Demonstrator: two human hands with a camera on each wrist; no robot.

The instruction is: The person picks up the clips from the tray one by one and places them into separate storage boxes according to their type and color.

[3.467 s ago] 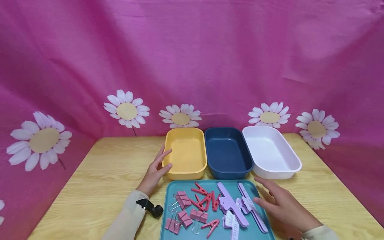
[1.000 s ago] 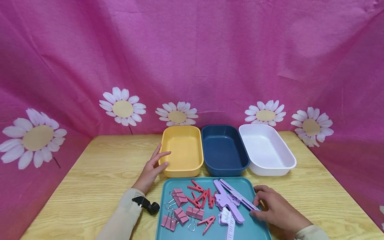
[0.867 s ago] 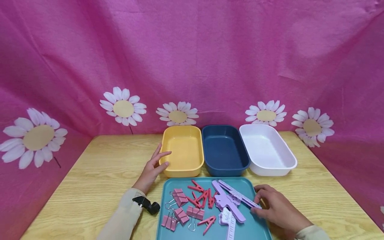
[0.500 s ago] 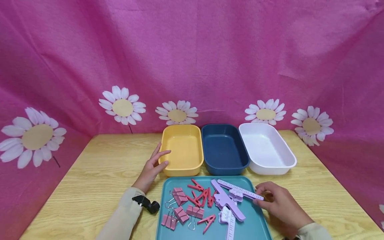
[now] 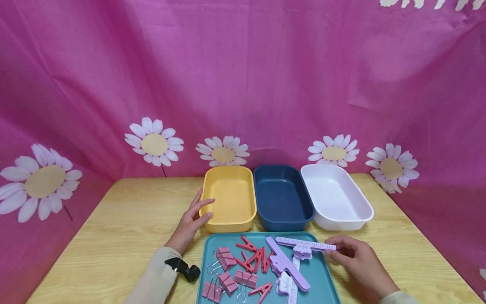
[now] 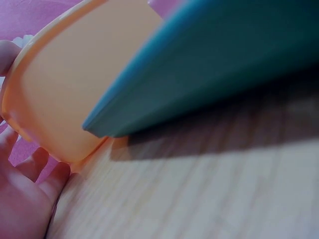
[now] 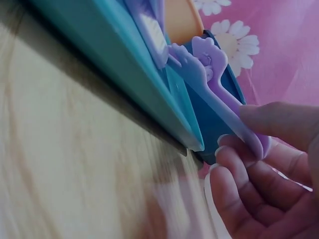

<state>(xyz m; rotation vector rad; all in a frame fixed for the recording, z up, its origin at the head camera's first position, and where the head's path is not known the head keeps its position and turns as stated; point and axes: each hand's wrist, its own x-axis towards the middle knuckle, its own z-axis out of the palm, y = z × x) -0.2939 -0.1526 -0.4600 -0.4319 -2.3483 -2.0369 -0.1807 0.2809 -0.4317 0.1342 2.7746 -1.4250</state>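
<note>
Sitting nearest on my feed, the teal tray carries pink binder clips, red clothespins & crossed purple clips, while over its far R corner the R hand pinches a long purple clip by one end, prob. b/c that tip's easiest to reach. The L hand, fingers extended, not clenched, rests on the yellow bin's L rim, I'd guess to steady it. Alongside stand navy & white bins, walls blocking any low path from tray, w/ pink cloth behind.
</note>
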